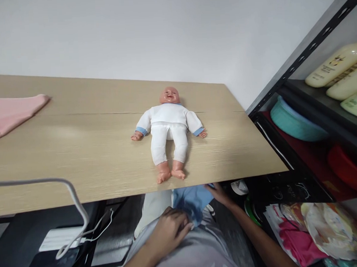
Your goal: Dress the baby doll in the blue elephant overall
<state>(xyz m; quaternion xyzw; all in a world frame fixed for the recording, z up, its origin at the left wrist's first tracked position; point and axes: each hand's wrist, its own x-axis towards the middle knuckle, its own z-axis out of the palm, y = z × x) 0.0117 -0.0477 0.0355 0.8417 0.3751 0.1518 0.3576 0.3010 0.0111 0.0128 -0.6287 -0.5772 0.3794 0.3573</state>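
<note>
A baby doll (168,120) in a white top with blue cuffs and white trousers lies on its back on the wooden table (86,154), bare feet toward me. Below the table's front edge, over my lap, hangs a blue cloth (189,200); its exact kind does not show. My left hand (175,227) has its fingers curled at the cloth's lower left side. At the upper right corner of the cloth, my right hand (219,193) pinches it, partly hidden by the table edge. Neither hand touches the doll.
Pink fabric (12,114) lies at the table's far left. A grey cable (75,194) arches over the front left edge to a white power strip (61,238). At right, a shelf holds bottles (336,63), a teal basin (297,121) and a red basin (349,172).
</note>
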